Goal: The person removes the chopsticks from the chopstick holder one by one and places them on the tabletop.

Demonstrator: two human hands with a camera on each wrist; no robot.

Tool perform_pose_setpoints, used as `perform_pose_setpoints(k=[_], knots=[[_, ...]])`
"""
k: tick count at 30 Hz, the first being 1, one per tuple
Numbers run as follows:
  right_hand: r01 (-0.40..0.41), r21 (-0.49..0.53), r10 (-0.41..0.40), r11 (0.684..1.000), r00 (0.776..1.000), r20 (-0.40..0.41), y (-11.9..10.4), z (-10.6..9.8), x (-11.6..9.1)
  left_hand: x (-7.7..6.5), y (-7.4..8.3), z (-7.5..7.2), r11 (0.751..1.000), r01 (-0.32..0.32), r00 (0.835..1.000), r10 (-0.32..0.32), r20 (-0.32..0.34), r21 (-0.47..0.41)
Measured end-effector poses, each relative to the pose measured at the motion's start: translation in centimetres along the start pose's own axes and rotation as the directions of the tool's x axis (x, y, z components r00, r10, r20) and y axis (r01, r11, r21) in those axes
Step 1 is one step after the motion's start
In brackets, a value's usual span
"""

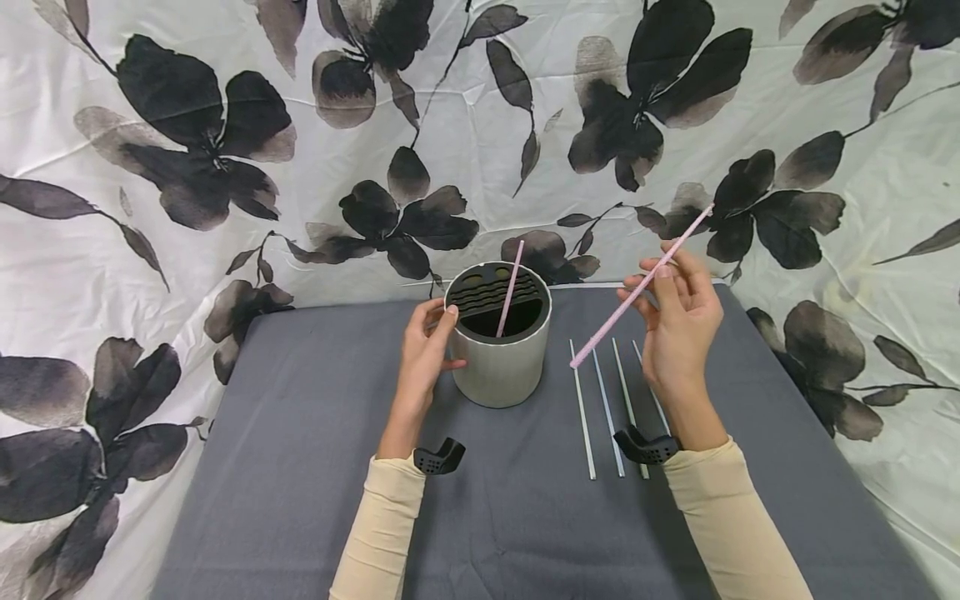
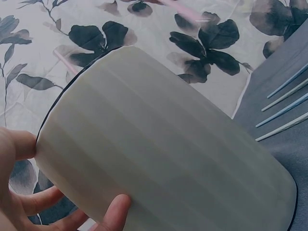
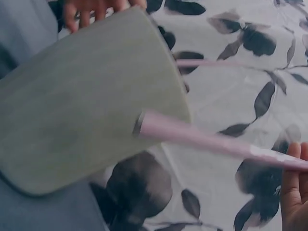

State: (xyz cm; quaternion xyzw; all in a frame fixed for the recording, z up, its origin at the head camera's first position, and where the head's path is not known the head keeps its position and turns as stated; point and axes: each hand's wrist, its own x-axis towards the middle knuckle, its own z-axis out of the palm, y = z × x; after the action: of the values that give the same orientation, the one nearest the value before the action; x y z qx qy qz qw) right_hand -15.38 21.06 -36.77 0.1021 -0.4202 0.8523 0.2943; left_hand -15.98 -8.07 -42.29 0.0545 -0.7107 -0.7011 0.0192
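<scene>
A round, pale holder (image 1: 498,371) with a black slotted insert (image 1: 491,292) stands upright on the table. My left hand (image 1: 423,342) grips its left side, thumb at the rim; the left wrist view shows fingers touching the holder's wall (image 2: 168,144). One pink straw (image 1: 510,292) leans out of the large front opening; its lower end is hidden inside. To the right of the holder, my right hand (image 1: 682,325) pinches a second pink straw (image 1: 618,310) in the air. That straw slants, lower end toward the holder; the right wrist view shows its near end (image 3: 159,127) blurred.
Several thin straws lie side by side right of the holder, among them a white one (image 1: 582,417) and a blue one (image 1: 609,417); my right hand and wrist partly cover others. Grey cloth (image 1: 315,467) covers the table. A flowered curtain (image 1: 480,125) hangs behind it.
</scene>
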Motion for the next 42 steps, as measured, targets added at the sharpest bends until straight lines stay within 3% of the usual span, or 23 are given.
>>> perform_pose_setpoints(k=[5,11,17,22,26,32,34,39,42], knots=[[-0.092,-0.068,0.091,0.993,0.996,-0.026,-0.1,-2.2,-0.1,0.1,0.1,0.1,1.0,0.014,1.0,-0.014,0.005,-0.001],[-0.183,-0.199,0.177,0.963,0.983,-0.048,-0.3,-4.9,0.1,0.1,0.1,0.1,1.0,0.019,1.0,-0.019,0.006,0.0],[-0.279,-0.406,0.293,0.87,0.956,-0.03,-0.5,-7.7,0.2,0.2,0.0,0.1,1.0,-0.002,1.0,0.002,-0.002,-0.001],[-0.339,-0.543,0.395,0.768,0.919,-0.015,-0.5,-10.1,0.1,0.3,-0.1,0.1,1.0,-0.009,1.0,0.009,-0.007,0.0],[-0.349,-0.66,0.436,0.665,0.899,-0.035,-0.5,-11.8,0.1,0.3,-0.1,0.2,1.0,-0.004,1.0,0.004,-0.006,0.003],[-0.309,-0.857,0.507,0.414,0.86,-0.065,-0.3,-14.6,0.6,0.4,-0.1,0.1,1.0,0.011,1.0,-0.011,0.004,-0.005],[-0.288,-0.888,0.52,0.359,0.852,-0.066,-0.2,-15.3,0.6,0.4,-0.1,0.1,1.0,0.011,1.0,-0.011,0.002,-0.002],[-0.245,-0.939,0.505,0.243,0.858,-0.093,0.2,-17.1,0.2,0.3,0.0,0.2,1.0,0.006,1.0,-0.006,-0.006,0.002],[-0.196,-0.969,0.488,0.151,0.867,-0.1,0.6,-18.2,-0.1,0.3,0.0,0.3,1.0,0.005,1.0,-0.005,-0.01,0.002]])
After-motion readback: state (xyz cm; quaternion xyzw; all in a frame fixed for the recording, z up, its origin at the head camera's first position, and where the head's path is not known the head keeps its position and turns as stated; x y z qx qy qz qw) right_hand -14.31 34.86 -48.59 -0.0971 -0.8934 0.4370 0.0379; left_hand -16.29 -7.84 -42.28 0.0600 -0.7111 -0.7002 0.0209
